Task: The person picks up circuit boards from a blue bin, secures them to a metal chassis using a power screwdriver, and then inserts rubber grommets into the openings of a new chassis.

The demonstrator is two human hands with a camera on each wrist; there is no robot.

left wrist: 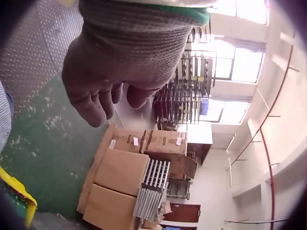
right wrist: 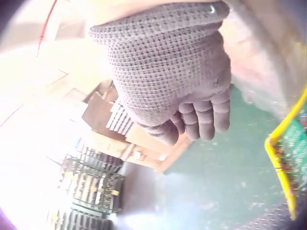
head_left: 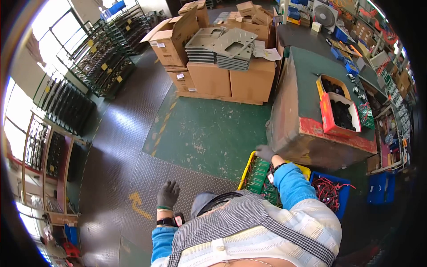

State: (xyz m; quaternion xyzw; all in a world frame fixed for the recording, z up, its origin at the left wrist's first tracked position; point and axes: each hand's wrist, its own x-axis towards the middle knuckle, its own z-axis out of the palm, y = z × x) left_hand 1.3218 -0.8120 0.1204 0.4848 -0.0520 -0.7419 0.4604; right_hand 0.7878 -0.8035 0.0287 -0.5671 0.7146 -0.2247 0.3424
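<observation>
My left hand (head_left: 168, 194), in a grey knit glove, hangs over the metal floor at the left of my body. Its fingers (left wrist: 91, 111) are loosely bent and hold nothing. The right hand (head_left: 265, 152), gloved alike, is out ahead by the far edge of a yellow crate (head_left: 246, 171). In the right wrist view its fingers (right wrist: 206, 124) droop with nothing between them, and the crate's rim lies off to the side. Green circuit boards (head_left: 257, 176) with red wires fill the crate; my right arm hides part of it.
Right of the crate stands a blue bin (head_left: 344, 192) of red wires. A green-topped bench (head_left: 307, 75) ahead right bears boxes of black parts (head_left: 342, 113). Stacked cartons (head_left: 209, 80) carry grey metal panels (head_left: 231, 42) ahead. Loaded racks (head_left: 100, 66) line the left.
</observation>
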